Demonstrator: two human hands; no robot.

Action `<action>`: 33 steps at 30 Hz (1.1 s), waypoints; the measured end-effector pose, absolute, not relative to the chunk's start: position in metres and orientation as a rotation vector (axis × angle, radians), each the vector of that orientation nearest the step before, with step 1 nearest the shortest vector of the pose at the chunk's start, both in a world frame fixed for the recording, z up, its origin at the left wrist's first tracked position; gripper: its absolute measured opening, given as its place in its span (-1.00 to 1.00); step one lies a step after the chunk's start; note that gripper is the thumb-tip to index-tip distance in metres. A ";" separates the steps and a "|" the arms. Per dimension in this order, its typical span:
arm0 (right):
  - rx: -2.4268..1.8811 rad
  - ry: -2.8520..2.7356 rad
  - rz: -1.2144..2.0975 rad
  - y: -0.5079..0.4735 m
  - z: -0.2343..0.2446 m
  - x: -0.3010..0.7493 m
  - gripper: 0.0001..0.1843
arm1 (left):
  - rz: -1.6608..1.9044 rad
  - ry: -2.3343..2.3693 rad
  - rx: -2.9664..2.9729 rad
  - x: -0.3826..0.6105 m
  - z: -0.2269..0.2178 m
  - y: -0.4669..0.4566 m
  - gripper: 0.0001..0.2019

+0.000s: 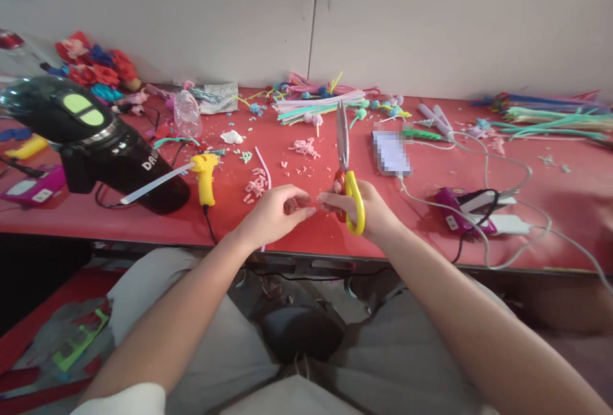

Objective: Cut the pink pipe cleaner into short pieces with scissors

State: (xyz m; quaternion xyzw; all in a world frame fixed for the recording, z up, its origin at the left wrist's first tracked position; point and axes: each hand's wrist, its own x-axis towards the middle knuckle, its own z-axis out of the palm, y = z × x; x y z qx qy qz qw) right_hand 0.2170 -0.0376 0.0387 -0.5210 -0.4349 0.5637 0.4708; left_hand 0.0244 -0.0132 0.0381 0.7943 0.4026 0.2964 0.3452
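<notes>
My right hand (373, 211) grips a pair of scissors (343, 131) with yellow and red handles. The blades point up and away from me, nearly closed. Its thumb and fingertips reach left toward my left hand (278, 214), and the two almost meet over the table's front part. The left fingers are curled in toward the thumb; anything tiny between them is too small to make out. A pink pipe cleaner (262, 163) runs along the table and passes beneath the left hand. Beyond the hands lie small cut pink pieces (256, 186) and another pink pile (306, 147).
On the red table (297, 236), a yellow glue gun (205, 179) and a large black bottle (129, 159) stand left. A blurred phone (391, 153) and purple power strip (453, 211) with loose cables lie right. Pipe cleaner bundles (320, 108) line the back, near a white cabinet (191, 13).
</notes>
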 end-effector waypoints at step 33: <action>-1.846 -1.854 0.702 -0.071 0.018 0.262 -0.41 | 1.090 1.108 2.096 0.005 0.009 -0.005 -0.73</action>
